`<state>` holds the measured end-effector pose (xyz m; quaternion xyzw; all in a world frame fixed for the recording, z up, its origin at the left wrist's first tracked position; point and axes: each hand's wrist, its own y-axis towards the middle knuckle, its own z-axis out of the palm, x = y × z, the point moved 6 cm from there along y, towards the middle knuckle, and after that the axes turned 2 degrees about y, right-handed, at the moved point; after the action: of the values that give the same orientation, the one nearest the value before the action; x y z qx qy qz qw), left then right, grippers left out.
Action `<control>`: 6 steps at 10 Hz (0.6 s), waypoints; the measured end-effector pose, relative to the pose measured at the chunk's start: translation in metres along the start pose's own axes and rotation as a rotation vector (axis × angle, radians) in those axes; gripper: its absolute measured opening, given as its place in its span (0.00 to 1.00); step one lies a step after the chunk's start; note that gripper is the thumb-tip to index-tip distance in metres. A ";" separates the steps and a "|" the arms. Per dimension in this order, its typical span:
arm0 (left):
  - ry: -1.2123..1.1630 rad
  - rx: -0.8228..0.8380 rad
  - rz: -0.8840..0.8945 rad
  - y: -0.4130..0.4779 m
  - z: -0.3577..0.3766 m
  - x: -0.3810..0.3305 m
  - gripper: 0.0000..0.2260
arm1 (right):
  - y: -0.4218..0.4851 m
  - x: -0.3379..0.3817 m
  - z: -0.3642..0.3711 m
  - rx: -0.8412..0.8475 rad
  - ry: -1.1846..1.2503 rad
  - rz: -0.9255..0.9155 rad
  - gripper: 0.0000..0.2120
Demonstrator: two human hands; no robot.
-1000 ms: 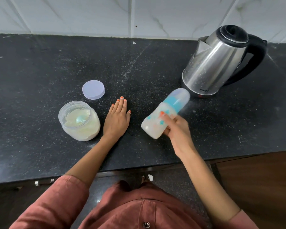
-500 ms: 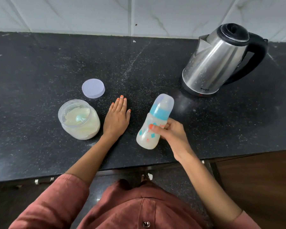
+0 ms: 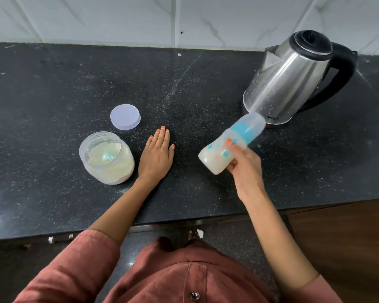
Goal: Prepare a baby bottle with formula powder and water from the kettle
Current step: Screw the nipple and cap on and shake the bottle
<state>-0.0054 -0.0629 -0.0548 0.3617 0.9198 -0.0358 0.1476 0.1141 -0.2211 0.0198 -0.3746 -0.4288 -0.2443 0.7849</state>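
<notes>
Your right hand (image 3: 245, 169) grips the tilted, capped baby bottle (image 3: 230, 144) near the kettle (image 3: 287, 82); your left hand (image 3: 155, 156) lies flat, fingers extended.

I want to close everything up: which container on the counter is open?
The powder jar beside the left hand; its lid lies apart behind it. The bottle in the right hand is capped; the kettle is lidded.

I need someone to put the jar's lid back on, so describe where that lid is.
On the black counter, find the open powder jar beside the flat left hand. Just behind it lies the lid, a pale lilac disc, the only flat round thing there.
</notes>
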 end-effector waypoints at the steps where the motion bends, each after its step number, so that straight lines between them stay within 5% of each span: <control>1: 0.004 0.000 -0.001 0.000 0.001 0.000 0.23 | 0.003 0.003 0.000 -0.035 0.056 -0.040 0.08; 2: 0.011 0.003 -0.002 0.000 0.001 0.001 0.23 | -0.010 -0.014 0.010 0.133 -0.269 0.034 0.09; 3: 0.004 0.006 -0.005 0.000 0.000 0.000 0.23 | -0.010 -0.012 0.007 0.154 -0.332 0.017 0.10; 4: 0.007 0.001 -0.001 0.000 0.001 0.001 0.23 | 0.002 -0.002 -0.001 -0.010 -0.020 -0.013 0.10; 5: 0.010 0.006 -0.003 0.000 0.001 0.001 0.23 | 0.000 -0.006 0.003 -0.010 -0.088 -0.037 0.10; 6: 0.009 0.011 -0.002 0.000 0.001 0.001 0.23 | -0.018 -0.015 0.017 0.194 -0.374 -0.018 0.10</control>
<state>-0.0056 -0.0622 -0.0558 0.3620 0.9206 -0.0395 0.1412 0.0852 -0.2171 0.0197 -0.3322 -0.5919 -0.1350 0.7218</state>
